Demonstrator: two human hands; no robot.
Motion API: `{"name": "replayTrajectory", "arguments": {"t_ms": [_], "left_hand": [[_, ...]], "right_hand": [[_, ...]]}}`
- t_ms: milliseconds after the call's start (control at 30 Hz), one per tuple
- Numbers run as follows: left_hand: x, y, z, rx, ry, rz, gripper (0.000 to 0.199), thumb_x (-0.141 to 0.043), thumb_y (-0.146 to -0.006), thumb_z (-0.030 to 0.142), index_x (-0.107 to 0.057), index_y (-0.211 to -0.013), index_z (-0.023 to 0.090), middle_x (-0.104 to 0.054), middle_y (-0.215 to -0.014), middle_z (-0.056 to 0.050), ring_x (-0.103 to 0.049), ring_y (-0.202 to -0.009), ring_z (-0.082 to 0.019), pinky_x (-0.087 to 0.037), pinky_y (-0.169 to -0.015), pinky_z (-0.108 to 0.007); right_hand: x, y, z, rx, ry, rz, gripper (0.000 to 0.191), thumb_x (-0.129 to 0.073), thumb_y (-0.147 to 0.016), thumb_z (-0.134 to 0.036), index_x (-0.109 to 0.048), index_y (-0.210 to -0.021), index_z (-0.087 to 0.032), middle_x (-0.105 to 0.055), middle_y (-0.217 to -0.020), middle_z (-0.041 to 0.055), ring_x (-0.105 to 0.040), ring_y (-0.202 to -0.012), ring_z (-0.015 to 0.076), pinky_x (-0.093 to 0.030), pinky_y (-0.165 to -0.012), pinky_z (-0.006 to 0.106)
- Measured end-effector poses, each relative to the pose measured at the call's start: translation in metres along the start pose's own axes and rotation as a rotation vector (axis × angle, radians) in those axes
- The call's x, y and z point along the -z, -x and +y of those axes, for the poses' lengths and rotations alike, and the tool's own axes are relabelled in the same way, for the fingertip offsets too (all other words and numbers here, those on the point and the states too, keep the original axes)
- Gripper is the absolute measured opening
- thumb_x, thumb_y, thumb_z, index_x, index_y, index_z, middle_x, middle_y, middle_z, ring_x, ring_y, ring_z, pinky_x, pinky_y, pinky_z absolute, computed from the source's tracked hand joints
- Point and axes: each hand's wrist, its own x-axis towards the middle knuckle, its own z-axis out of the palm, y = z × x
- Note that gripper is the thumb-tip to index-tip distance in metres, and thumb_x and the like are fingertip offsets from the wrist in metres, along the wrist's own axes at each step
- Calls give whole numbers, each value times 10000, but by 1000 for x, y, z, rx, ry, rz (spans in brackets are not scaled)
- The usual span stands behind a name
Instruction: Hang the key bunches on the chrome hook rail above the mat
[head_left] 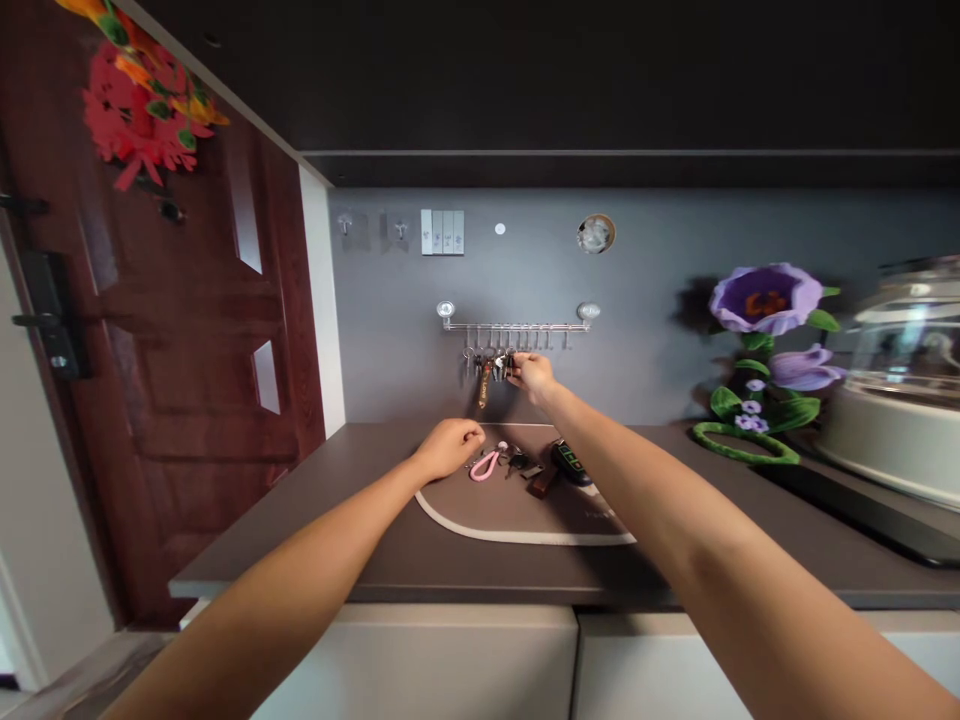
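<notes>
A metal hook rail [517, 327] is fixed to the grey wall. Several keys [499, 366] and a brown strap with lettering [485, 385] hang below its left half. My right hand [534, 376] is raised at the right side of these keys, its fingers pinched on a key there. Lower down, my left hand [450, 446] is over the left part of a brown mat [480, 515], fingers curled; what they hold, if anything, is hidden. Beside it on the mat lie a pink loop keychain [484, 466], small keys [517, 460] and a black key fob [571, 465], partly behind my right forearm.
Purple plush flowers [765, 300], a clear-topped appliance [900, 400] and a flat black object [862, 512] stand or lie at the right. A dark shelf [600, 90] overhangs the counter [360, 560]. A red-brown door [187, 400] is at the left.
</notes>
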Motion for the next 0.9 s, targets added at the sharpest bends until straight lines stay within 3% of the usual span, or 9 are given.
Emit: {"name": "replayTrajectory", "arguments": {"t_ms": [267,600,900], "left_hand": [[0,0,-2,-14,8,-2,253,-405,-775,262,-633,-754,155,-633,-704,-11,-523,-624,-112,-359,-600,-210],[-2,-2,-8,-22,31,-8,209,-468,-740,248,-647,-805,161,-654,-772,-16,-561,-684,-114,-392,-643,-207],[-4,-1,-9,64,71,-7,234,-524,-705,298,-651,-831,147,-648,-759,-25,-551,-668,-114,-400,-638,-215]], "right_hand": [[4,5,2,-7,46,-45,93,-417,-786,-139,-476,-723,-172,-516,-600,-26,-473,-491,38,-441,-509,171],[8,39,1,-84,59,47,117,-468,-741,-116,-457,-827,-194,-542,-739,-6,-485,-538,43,-449,-507,164],[20,80,13,-118,59,-122,112,-497,-706,-90,-514,-790,-162,-583,-774,21,-510,-545,55,-445,-543,193]]}}
